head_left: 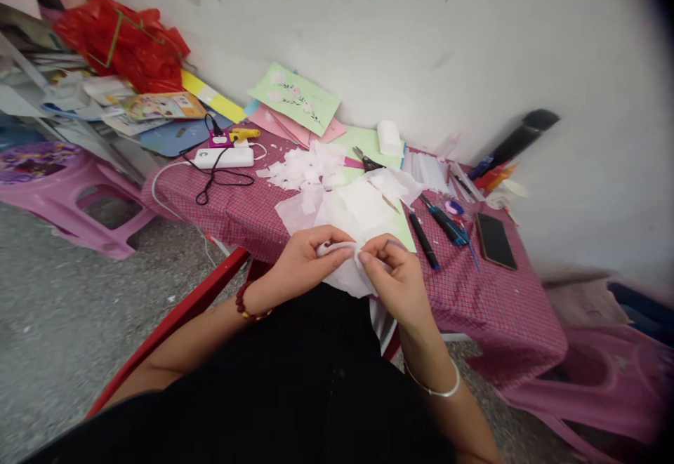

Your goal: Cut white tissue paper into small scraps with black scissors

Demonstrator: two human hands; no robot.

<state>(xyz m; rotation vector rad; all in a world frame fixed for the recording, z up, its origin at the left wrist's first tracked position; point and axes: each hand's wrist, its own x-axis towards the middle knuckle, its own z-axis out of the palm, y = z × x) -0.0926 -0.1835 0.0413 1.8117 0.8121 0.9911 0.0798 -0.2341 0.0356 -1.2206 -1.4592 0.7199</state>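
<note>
Both hands meet at the near edge of the table, pinching thin white tissue paper (pixel 345 280). My left hand (pixel 310 257) is closed on a folded or rolled part of it, thumb on top. Fingertips of my right hand (pixel 394 271) pinch the same paper just beside the left ones. The sheet hangs below the fingers toward my lap. Beyond the hands lie more white sheets (pixel 363 208) over green paper, and a heap of torn white scraps (pixel 310 166). Exactly how the paper is folded between the fingers is hidden.
On the checked tablecloth (pixel 489 302) are pliers (pixel 368 161), a black marker (pixel 424 241), blue-handled scissors (pixel 447 224) and a phone (pixel 496 239). A white power strip (pixel 224 158) with cables and a yellow glue gun (pixel 245 135) sit left. Pink stools (pixel 100 197) flank the table.
</note>
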